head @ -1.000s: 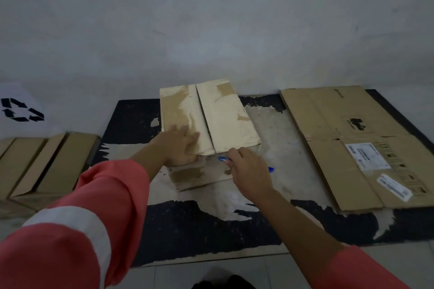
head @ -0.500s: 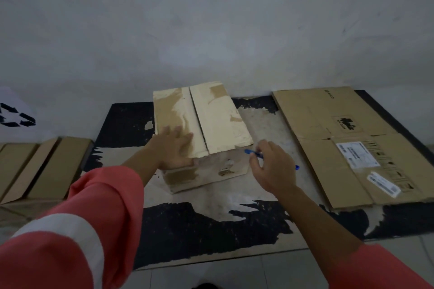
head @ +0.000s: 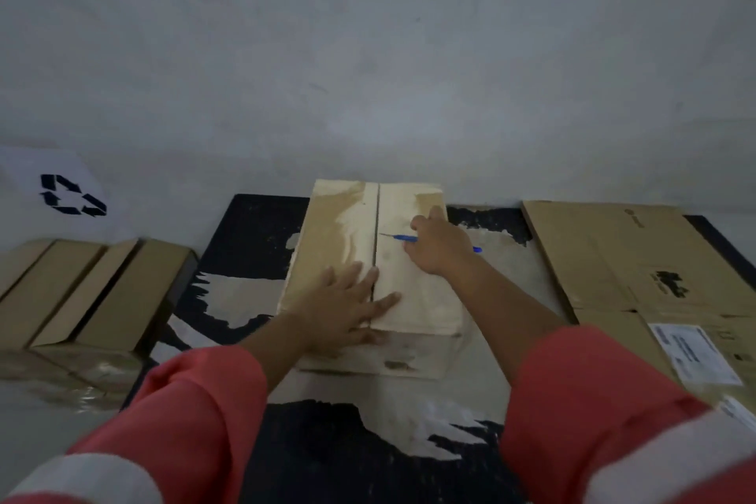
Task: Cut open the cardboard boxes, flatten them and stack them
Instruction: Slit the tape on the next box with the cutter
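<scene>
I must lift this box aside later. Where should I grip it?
Probably the long side walls of the box, coming from left and right: it lies lengthwise away from you, and its top flaps part at the seam, so the top gives no hold.

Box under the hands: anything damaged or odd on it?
Yes. The cardboard box has pale patches on its top flaps where the brown facing looks peeled off. The black mat under it is worn in large pale patches. Nothing spilled.
</scene>
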